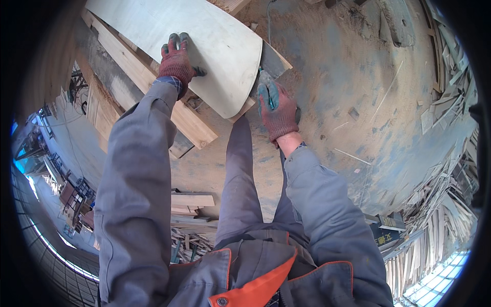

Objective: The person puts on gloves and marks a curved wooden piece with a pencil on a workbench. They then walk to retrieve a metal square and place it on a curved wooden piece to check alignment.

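Note:
A wide pale wooden board [215, 51] with a rounded near end lies slantwise at the top middle, on top of other planks. My left hand [176, 64], in a red knitted glove with dark fingertips, presses on the board's left part, its fingers spread. At the board's right rounded edge, my right hand [280, 110], in a red and teal glove, is closed around a small grey hand tool [264, 77]. The tool's front end is against or close beside the edge. Most of its body is hidden by the glove, so its kind cannot be made out.
Light timber planks [189, 125] lie under and left of the board. A thin cord [269, 23] hangs near the top. Sawdust covers the floor [348, 102]. Piles of scrap wood strips [440, 220] line the right side, and short timber pieces [192, 200] are stacked by my legs.

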`<act>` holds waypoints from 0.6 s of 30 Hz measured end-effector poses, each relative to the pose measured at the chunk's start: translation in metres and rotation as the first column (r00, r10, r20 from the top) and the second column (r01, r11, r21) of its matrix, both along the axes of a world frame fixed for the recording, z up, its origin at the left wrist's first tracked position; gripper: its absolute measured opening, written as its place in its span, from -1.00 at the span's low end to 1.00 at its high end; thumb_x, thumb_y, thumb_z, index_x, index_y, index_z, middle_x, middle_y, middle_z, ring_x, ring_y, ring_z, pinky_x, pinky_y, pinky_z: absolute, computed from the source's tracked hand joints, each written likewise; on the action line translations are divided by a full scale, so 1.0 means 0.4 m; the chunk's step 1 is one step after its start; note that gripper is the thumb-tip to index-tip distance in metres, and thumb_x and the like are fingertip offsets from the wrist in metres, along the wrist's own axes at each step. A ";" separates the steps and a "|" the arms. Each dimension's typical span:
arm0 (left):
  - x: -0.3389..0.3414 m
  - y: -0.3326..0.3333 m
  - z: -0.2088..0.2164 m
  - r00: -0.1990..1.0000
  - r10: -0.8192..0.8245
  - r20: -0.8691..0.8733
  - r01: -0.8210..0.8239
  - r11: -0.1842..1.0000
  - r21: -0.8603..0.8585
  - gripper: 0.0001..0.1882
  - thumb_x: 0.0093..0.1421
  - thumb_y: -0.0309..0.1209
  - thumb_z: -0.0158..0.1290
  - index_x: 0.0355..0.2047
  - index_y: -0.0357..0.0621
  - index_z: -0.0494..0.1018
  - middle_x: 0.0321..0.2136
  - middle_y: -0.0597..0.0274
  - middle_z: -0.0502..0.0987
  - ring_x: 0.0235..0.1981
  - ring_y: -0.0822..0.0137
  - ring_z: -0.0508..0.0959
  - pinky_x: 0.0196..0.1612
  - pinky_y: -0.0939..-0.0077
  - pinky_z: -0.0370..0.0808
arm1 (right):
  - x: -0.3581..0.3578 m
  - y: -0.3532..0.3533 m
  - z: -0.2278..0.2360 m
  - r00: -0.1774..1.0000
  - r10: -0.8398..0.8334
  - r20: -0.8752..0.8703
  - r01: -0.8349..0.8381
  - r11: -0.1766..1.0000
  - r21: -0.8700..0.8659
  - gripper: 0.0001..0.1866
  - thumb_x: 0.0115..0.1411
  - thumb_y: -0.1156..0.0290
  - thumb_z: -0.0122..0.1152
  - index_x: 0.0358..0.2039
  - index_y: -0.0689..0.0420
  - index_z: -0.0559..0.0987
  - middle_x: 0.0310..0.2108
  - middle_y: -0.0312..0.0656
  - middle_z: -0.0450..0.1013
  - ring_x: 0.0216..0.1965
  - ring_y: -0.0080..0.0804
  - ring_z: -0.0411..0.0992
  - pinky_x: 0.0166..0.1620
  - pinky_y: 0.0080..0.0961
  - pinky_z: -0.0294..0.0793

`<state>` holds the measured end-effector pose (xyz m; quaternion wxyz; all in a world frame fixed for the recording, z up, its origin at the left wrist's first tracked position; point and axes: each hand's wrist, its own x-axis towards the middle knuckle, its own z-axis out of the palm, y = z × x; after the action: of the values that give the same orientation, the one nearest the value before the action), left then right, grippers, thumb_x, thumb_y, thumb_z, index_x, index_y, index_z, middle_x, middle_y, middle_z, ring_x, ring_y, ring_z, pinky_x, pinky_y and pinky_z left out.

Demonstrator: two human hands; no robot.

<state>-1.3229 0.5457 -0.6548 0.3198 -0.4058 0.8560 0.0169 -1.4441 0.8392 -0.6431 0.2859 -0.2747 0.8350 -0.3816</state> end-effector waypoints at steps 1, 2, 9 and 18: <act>0.000 -0.002 0.000 1.000 0.000 0.004 0.000 1.000 0.014 0.45 -0.25 0.11 0.57 0.53 -0.06 -0.01 0.53 -0.11 -0.11 0.50 -0.31 -0.02 0.50 0.01 0.17 | 0.029 0.006 0.008 0.999 -0.034 0.001 0.034 0.999 -0.001 -0.53 0.22 0.25 0.33 0.08 0.22 0.56 0.00 0.09 0.56 0.07 0.10 0.51 0.10 -0.11 0.54; -0.003 -0.004 0.000 1.000 -0.004 -0.019 0.004 1.000 0.007 0.45 -0.25 0.13 0.56 0.54 -0.08 -0.02 0.53 -0.12 -0.10 0.50 -0.30 -0.02 0.50 0.01 0.15 | 0.057 0.011 0.016 0.998 -0.054 0.013 0.053 0.998 0.031 -0.53 0.22 0.24 0.32 0.08 0.22 0.56 0.00 0.09 0.56 0.06 0.11 0.51 0.10 -0.10 0.54; -0.018 0.006 0.017 0.999 0.047 -0.021 -0.046 0.998 0.049 0.42 -0.20 0.05 0.58 0.55 -0.06 -0.04 0.53 -0.12 -0.15 0.49 -0.29 0.00 0.49 0.08 0.21 | 0.264 0.051 0.057 0.965 -0.231 0.125 0.216 0.969 0.123 -0.56 0.21 0.34 0.32 0.09 0.14 0.56 -0.04 0.09 0.57 -0.02 0.19 0.54 0.01 -0.09 0.56; -0.014 0.001 0.010 0.998 0.046 -0.030 -0.044 0.997 0.069 0.53 -0.28 0.18 0.57 0.55 -0.10 -0.09 0.53 -0.13 -0.16 0.46 -0.31 0.03 0.46 0.03 0.24 | 0.448 0.044 0.041 0.929 -0.368 -0.029 0.369 0.927 0.068 -0.55 0.21 0.22 0.32 0.06 0.15 0.57 -0.05 0.02 0.57 0.02 0.09 0.51 0.06 -0.10 0.55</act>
<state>-1.3287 0.5461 -0.6508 0.3192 -0.4135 0.8506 0.0598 -1.2648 0.8567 -0.6266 0.2121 -0.1055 0.8872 -0.3959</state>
